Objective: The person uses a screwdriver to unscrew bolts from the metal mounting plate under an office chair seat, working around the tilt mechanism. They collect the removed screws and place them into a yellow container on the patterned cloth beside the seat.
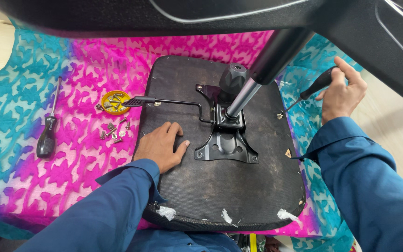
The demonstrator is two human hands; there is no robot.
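1. Your left hand [160, 145] lies flat, fingers spread, on the underside of the black fabric-covered chair seat [220, 186], which rests upside down on the pink and turquoise patterned cloth [38, 182].
2. Your right hand [343, 91] is closed around the black handle of a slim screwdriver [314, 87]; its tip points at the seat's right edge.
3. The black metal mounting plate [225, 147] sits bolted at the seat's centre, just beside your left thumb, with the silver gas-lift column [241, 99] rising from it.
4. A thin black lever with a ribbed paddle end [164, 101] runs from the plate out past the seat's left edge.
5. A small yellow round dish [114, 101] holds screws; loose screws [114, 131] lie just below it.
6. A second black-handled screwdriver [49, 127] lies on the cloth, well to the left.
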